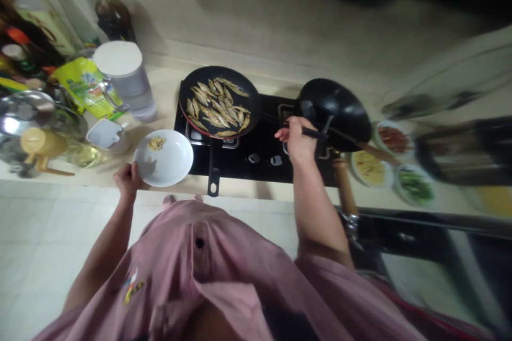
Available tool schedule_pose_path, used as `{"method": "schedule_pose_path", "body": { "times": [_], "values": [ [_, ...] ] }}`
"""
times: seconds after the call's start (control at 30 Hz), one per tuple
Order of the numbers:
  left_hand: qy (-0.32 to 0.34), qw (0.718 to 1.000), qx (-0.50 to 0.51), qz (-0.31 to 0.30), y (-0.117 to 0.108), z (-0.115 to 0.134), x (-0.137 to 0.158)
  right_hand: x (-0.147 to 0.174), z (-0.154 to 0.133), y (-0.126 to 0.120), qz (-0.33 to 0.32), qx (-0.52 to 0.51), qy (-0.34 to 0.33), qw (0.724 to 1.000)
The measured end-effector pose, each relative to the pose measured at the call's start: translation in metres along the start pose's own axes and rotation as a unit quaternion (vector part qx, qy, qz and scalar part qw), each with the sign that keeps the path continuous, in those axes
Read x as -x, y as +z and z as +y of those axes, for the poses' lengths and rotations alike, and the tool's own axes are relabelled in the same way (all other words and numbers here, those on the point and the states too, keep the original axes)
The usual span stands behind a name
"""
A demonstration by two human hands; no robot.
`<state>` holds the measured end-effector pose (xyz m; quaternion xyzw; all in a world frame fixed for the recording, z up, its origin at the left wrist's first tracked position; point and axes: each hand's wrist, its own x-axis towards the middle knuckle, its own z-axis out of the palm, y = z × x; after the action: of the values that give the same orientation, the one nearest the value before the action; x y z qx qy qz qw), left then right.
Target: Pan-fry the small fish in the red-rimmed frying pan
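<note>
My left hand (128, 177) is closed at the left rim of a white plate (176, 168), which sits at the counter's front edge with a small heap of chopped yellowish bits (156, 143) on it. My right hand (300, 141) grips a utensil with a black handle (314, 132), held over the stove between the two pans. Its thin dark front part points left toward the frying pan (252, 85); the tip is hard to make out against the black stove. Several small browned fish (218, 109) lie in that pan.
Right of my right hand stands a black wok (344, 98) with a wooden-handled tool (378, 153) across it. Beyond are plates of red pieces (394, 139), yellow food (368, 167) and chopped greens (416, 185). A water pitcher (128, 82) and bottles (114, 10) stand left. The pan handle (214, 168) juts frontward.
</note>
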<state>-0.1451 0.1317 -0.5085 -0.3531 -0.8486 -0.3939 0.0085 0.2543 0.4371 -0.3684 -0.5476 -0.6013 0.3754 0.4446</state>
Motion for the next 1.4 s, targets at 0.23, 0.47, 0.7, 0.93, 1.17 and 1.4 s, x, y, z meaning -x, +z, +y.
{"method": "schedule_pose_path", "body": {
  "times": [0.23, 0.47, 0.7, 0.93, 1.17, 1.4],
  "values": [
    [-0.003, 1.0, -0.004, 0.006, 0.001, -0.003, 0.0, -0.017, 0.007, 0.025, 0.019, -0.022, 0.035, 0.999],
    [-0.007, 1.0, -0.008, -0.001, 0.0, 0.001, -0.002, -0.026, 0.007, 0.048, 0.01, -0.012, -0.031, 0.999],
    [-0.024, 1.0, -0.01, -0.006, 0.0, 0.0, 0.001, -0.003, -0.006, 0.025, 0.019, 0.057, -0.091, 0.994],
    [-0.015, 1.0, -0.012, -0.002, -0.001, 0.002, 0.0, -0.006, 0.003, 0.041, -0.034, 0.093, -0.078, 0.992],
    [-0.009, 1.0, -0.011, 0.0, 0.001, -0.001, 0.0, -0.01, -0.003, 0.035, -0.041, 0.18, -0.151, 0.971],
    [-0.009, 1.0, -0.012, 0.0, 0.001, -0.003, 0.0, -0.002, -0.02, 0.037, -0.028, 0.169, -0.166, 0.971]
  ]
}}
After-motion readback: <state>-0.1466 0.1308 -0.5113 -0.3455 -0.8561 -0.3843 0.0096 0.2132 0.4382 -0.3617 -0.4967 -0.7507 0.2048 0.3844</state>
